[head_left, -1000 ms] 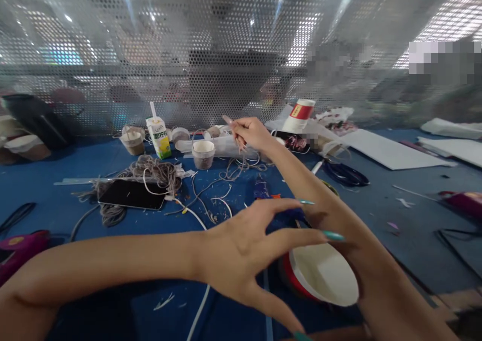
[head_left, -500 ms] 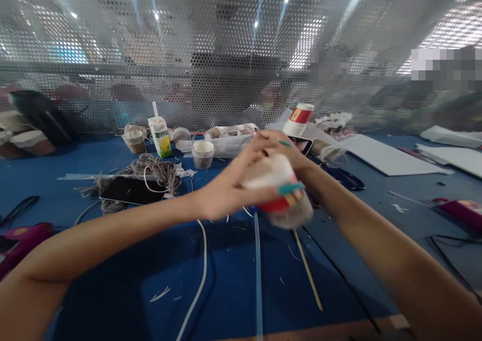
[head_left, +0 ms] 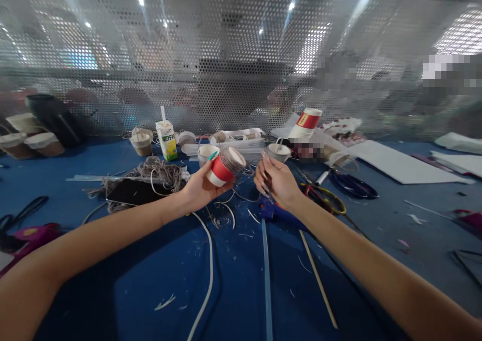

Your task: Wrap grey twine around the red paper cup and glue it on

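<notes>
My left hand (head_left: 201, 188) is wrapped round a paper cup (head_left: 221, 173) with a red band, tilted so its opening faces up and right. Grey-brown cord is wound about the cup near its rim. To the right of the cup, my right hand (head_left: 276, 180) is closed in a pinch; what its fingers hold, if anything, is too small to make out. Beneath that hand lies a blue glue gun (head_left: 269, 209), partly hidden, with a long translucent stick (head_left: 266, 275) running toward me. A small handled cup (head_left: 277, 151) stands just behind the right hand.
A tangle of grey cord (head_left: 165, 173) lies on a black phone (head_left: 131, 193) at left. Behind stand a drink carton (head_left: 166, 140) and stacked paper cups (head_left: 308, 122). Yellow-handled scissors (head_left: 335, 200), a wooden stick (head_left: 318, 280) and white board (head_left: 406, 162) lie at right.
My hands have come apart: the left has moved left with the cup, now turned opening upward. My right hand has drawn back from it into a pinch. The view has shifted slightly.
</notes>
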Motion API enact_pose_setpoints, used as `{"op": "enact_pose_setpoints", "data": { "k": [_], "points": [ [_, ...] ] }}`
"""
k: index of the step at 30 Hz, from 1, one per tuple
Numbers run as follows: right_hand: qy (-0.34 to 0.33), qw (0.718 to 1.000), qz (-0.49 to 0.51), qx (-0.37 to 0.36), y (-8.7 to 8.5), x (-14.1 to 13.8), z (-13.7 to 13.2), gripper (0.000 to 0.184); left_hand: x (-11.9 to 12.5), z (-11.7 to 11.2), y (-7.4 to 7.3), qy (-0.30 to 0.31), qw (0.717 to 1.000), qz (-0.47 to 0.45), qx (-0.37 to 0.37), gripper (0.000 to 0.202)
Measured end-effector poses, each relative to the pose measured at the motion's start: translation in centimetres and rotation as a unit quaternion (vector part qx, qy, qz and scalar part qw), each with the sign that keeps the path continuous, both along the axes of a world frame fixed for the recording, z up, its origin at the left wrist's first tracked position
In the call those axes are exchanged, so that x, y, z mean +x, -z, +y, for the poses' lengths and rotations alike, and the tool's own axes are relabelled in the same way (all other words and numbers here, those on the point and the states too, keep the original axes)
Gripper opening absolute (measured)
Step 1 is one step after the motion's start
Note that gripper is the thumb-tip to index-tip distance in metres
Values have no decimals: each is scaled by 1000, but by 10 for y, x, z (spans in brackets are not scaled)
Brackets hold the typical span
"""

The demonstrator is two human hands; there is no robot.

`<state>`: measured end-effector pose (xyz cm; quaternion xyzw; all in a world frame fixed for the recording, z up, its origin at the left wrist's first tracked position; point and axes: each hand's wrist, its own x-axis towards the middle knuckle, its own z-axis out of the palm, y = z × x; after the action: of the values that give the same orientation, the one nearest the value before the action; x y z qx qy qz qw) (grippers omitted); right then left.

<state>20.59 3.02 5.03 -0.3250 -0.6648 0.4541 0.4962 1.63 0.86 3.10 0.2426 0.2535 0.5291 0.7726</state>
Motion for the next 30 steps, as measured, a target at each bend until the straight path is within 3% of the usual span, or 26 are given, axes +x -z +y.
{"op": "enact_pose_setpoints", "data": {
  "k": [4,8,17,23,27,30],
  "points": [
    [58,998,-5,38,7,-1,5,50,1,-2,10,44,999,-1,-7,47],
    [120,986,-22,116,4,0,3,46,1,-4,17,60,998,23,-9,51],
    [119,972,-83,183,-5,-4,-12,44,-1,-14,18,98,991,76,49,64],
    [96,974,-99,179,-4,1,-10,45,-5,-12,28,5,982,151,114,69],
    [84,975,-116,172,-3,-1,-15,47,-5,-14,28,-64,955,235,170,68],
    [82,974,-127,168,-3,-3,-21,48,-5,-16,26,-83,934,285,197,70]
  ]
}}
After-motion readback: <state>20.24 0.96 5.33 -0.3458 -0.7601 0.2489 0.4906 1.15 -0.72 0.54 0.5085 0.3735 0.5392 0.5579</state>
